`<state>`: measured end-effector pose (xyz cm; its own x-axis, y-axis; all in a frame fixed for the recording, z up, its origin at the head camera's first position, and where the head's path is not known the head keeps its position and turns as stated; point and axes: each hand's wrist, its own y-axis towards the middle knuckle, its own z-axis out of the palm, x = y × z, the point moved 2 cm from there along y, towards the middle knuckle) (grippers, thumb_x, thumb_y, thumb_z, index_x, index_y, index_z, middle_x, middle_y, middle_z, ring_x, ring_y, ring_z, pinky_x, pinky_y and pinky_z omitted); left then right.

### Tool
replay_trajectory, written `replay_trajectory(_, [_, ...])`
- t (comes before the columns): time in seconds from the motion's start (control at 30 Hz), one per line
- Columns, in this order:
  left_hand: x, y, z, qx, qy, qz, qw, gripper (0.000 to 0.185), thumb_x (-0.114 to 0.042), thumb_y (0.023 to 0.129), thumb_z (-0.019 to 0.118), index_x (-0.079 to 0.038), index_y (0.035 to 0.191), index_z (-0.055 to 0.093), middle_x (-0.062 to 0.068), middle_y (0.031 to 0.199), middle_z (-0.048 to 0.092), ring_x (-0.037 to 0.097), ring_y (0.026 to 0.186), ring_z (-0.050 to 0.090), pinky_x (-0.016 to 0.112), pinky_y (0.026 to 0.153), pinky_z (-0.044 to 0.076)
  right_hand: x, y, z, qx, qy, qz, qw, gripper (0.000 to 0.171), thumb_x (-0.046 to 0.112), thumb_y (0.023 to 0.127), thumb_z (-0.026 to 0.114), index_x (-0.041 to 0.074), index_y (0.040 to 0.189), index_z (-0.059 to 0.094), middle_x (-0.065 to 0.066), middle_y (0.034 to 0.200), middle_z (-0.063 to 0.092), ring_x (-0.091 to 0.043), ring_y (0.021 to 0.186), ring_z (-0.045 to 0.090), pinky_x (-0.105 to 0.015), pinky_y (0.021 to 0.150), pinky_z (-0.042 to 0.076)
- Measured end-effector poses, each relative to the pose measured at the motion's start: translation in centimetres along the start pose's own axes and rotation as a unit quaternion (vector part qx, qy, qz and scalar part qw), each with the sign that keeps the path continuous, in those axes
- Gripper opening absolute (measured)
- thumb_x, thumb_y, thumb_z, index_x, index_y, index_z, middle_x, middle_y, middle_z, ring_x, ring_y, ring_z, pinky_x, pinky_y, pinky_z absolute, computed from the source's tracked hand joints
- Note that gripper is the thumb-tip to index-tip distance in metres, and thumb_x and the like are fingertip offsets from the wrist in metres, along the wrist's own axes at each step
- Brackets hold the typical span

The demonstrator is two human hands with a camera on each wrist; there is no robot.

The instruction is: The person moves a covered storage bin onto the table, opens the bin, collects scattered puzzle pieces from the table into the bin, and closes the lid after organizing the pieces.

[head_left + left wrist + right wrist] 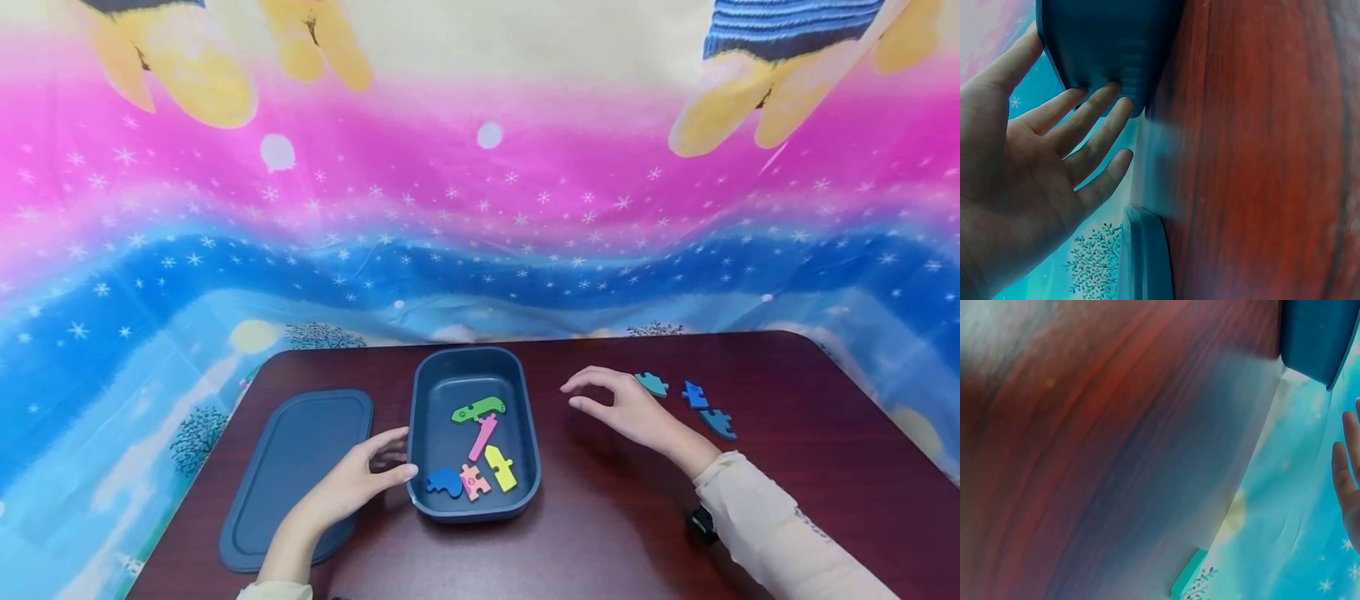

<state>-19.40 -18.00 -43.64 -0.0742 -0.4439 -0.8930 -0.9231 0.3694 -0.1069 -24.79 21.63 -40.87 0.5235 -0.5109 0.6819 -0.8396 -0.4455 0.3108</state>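
A dark blue-grey rectangular box [534, 450] stands on the table with several foam-like puzzle pieces inside. They include a green piece [480, 410], a pink piece [482, 438], a yellow piece [500, 468], a blue piece [446, 481] and a salmon piece [473, 482]. My left hand [360, 479] is at the box's left side, fingers spread and fingertips against its wall in the left wrist view, thumb at the rim. My right hand [630, 408] hovers right of the box, fingers loosely bent and holding nothing. Just beyond it lies a teal puzzle piece [652, 384].
The box's flat lid [277, 467] lies on the table at left, partly behind my left forearm. A blue piece [694, 395] and a dark teal piece [718, 423] lie at right. A printed curtain [480, 208] hangs behind the brown table [600, 533].
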Motion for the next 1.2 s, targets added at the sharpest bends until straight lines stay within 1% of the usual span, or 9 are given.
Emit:
replay_trajectory(0.23, [0.1, -0.1, 0.0, 0.006, 0.0, 0.002, 1.0, 0.063, -0.027, 0.098, 0.065, -0.002, 0.15, 0.04, 0.018, 0.136, 0.056, 0.033, 0.122, 0.056, 0.051, 0.099, 0.046, -1.2, -0.4, -0.8, -0.004, -0.012, 0.019, 1.0, 0.023, 0.021, 0.094, 0.07, 0.019, 0.117, 0.07, 0.006, 0.115, 0.066, -0.016, 0.108, 0.061, -0.055, 0.092, 0.05])
replay_trajectory(0.4, [0.2, -0.1, 0.0, 0.006, -0.001, 0.003, 1.0, 0.064, -0.028, 0.097, 0.067, -0.004, 0.15, 0.041, 0.016, 0.136, 0.057, 0.032, 0.121, 0.056, 0.047, 0.097, 0.049, -2.1, -0.9, -1.6, -0.022, -0.035, 0.028, 0.999, 0.019, 0.021, 0.094, 0.07, 0.023, 0.113, 0.071, 0.007, 0.113, 0.067, -0.016, 0.108, 0.061, -0.055, 0.093, 0.049])
replay_trajectory(0.53, [0.1, -0.1, 0.0, 0.003, -0.001, 0.003, 1.0, 0.064, -0.028, 0.096, 0.068, -0.005, 0.15, 0.042, 0.015, 0.136, 0.057, 0.031, 0.12, 0.057, 0.047, 0.096, 0.049, -2.7, -1.3, -2.3, -0.034, -0.044, 0.03, 0.998, 0.017, 0.019, 0.094, 0.07, 0.023, 0.111, 0.072, 0.006, 0.113, 0.067, -0.018, 0.109, 0.061, -0.054, 0.093, 0.048])
replay_trajectory(0.7, [-0.1, -0.1, 0.1, 0.0, -0.002, 0.003, 1.0, 0.064, -0.027, 0.096, 0.068, -0.004, 0.149, 0.042, 0.016, 0.135, 0.057, 0.032, 0.12, 0.057, 0.048, 0.096, 0.049, -3.6, -1.7, -3.0, -0.042, -0.049, 0.041, 0.997, 0.018, 0.017, 0.095, 0.069, 0.022, 0.111, 0.072, 0.004, 0.113, 0.067, -0.016, 0.104, 0.061, -0.054, 0.089, 0.048])
replay_trajectory(0.83, [-0.1, -0.2, 0.1, 0.0, -0.001, -0.001, 1.0, 0.064, -0.027, 0.096, 0.068, -0.004, 0.149, 0.042, 0.016, 0.135, 0.057, 0.032, 0.12, 0.057, 0.048, 0.097, 0.049, -4.4, -1.9, -3.6, -0.042, -0.063, 0.051, 0.996, 0.018, 0.017, 0.095, 0.069, 0.02, 0.112, 0.072, 0.005, 0.11, 0.067, -0.014, 0.097, 0.061, -0.047, 0.083, 0.051])
replay_trajectory(1.0, [-0.1, -0.2, 0.0, -0.001, 0.001, 0.0, 1.0, 0.064, -0.027, 0.096, 0.068, -0.004, 0.149, 0.042, 0.016, 0.135, 0.057, 0.031, 0.12, 0.057, 0.049, 0.097, 0.048, -5.4, -1.9, -4.4, -0.044, -0.078, 0.051, 0.995, 0.019, 0.014, 0.093, 0.071, 0.014, 0.112, 0.073, 0.001, 0.107, 0.069, -0.019, 0.091, 0.064, -0.034, 0.077, 0.055])
replay_trajectory(1.13, [-0.1, -0.1, -0.1, 0.0, -0.004, -0.002, 1.0, 0.064, -0.028, 0.096, 0.068, -0.005, 0.15, 0.042, 0.016, 0.136, 0.057, 0.032, 0.12, 0.057, 0.048, 0.096, 0.049, -6.2, -2.0, -5.0, -0.047, -0.085, 0.054, 0.994, 0.02, 0.012, 0.093, 0.071, 0.009, 0.112, 0.072, -0.002, 0.107, 0.07, -0.021, 0.09, 0.065, -0.029, 0.076, 0.055])
replay_trajectory(1.2, [-0.1, -0.1, -0.2, 0.0, -0.005, -0.003, 1.0, 0.064, -0.028, 0.096, 0.068, -0.005, 0.15, 0.042, 0.016, 0.137, 0.056, 0.032, 0.121, 0.056, 0.048, 0.096, 0.049, -6.5, -2.2, -5.3, -0.047, -0.088, 0.056, 0.993, 0.02, 0.012, 0.093, 0.07, 0.009, 0.113, 0.072, -0.002, 0.107, 0.07, -0.019, 0.09, 0.065, -0.028, 0.077, 0.055])
